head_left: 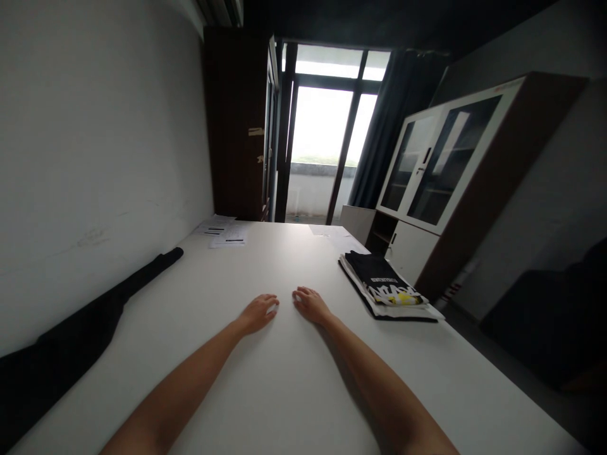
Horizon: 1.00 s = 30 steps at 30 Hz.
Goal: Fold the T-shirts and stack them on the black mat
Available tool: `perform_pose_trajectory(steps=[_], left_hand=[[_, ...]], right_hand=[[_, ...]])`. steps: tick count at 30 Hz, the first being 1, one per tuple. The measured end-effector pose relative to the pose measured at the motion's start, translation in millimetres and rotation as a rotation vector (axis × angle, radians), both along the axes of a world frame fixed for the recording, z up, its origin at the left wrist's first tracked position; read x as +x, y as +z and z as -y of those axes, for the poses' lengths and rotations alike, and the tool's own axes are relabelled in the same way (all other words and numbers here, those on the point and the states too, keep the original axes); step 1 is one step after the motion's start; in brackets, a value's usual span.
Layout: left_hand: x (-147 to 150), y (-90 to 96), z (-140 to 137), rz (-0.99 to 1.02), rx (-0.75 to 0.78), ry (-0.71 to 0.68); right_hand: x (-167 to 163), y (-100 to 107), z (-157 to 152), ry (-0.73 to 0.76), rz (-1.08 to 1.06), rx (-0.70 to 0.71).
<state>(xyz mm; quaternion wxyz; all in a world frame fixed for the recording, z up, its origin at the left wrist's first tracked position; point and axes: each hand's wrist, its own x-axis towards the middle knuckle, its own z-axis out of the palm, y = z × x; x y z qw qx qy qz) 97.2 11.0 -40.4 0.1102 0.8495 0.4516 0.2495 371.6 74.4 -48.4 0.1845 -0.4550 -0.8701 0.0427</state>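
Both hands rest on a white table, a short gap apart and near its middle. My left hand has its fingers slightly curved and apart, with nothing in it. Palm down, my right hand lies on the surface with its fingers loosely spread, also holding nothing. To the right of my right hand is a stack of folded clothes; the top one is a black shirt with white lettering and a yellow print. Neither hand touches the stack.
Along the left wall lies a long black cloth item. Papers lie at the table's far left, and a pale sheet at the far end. Beyond stand a dark cabinet, a glass door and a white-framed cabinet.
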Motion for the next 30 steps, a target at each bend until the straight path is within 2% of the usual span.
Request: perform_pose_trajectory(steps=[9, 27, 30], left_hand=[[0.0, 1.9, 0.9, 0.017, -0.014, -0.002], [2.3, -0.7, 2.6, 0.003, -0.013, 0.009], [-1.7, -0.1, -1.1, -0.009, 0.000, -0.024]], right_hand=[[-0.9, 5.5, 3.5, -0.008, 0.012, -0.014], [-0.1, 3.7, 1.2, -0.009, 0.019, -0.020], [-0.2, 4.4, 1.9, -0.006, 0.024, -0.018]])
